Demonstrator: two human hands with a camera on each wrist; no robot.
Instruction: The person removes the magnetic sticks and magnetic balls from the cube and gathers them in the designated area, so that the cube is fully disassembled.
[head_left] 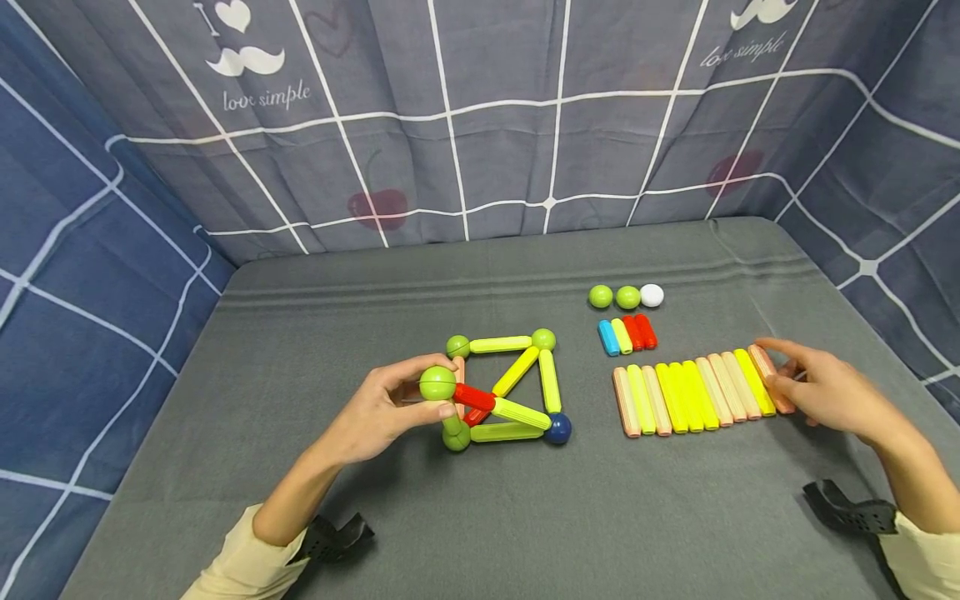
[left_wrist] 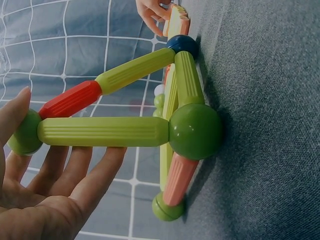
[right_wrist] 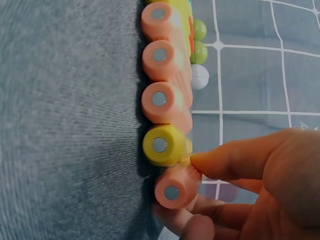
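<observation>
My left hand holds a light green ball between thumb and fingers, at the raised corner of a frame of magnetic rods and balls. From that ball, a green rod runs to a lower green ball, and a red rod joins a yellow-green rod down to a dark blue ball. The frame's base rests on the table. My right hand pinches the pink-orange magnetic rod at the right end of a row; in the right wrist view it touches or nearly touches the neighbouring yellow rod.
Several yellow, green and pink rods lie side by side left of my right hand. Behind them are short blue, green and red rods, then two green balls and a white ball. A checked curtain surrounds the grey table.
</observation>
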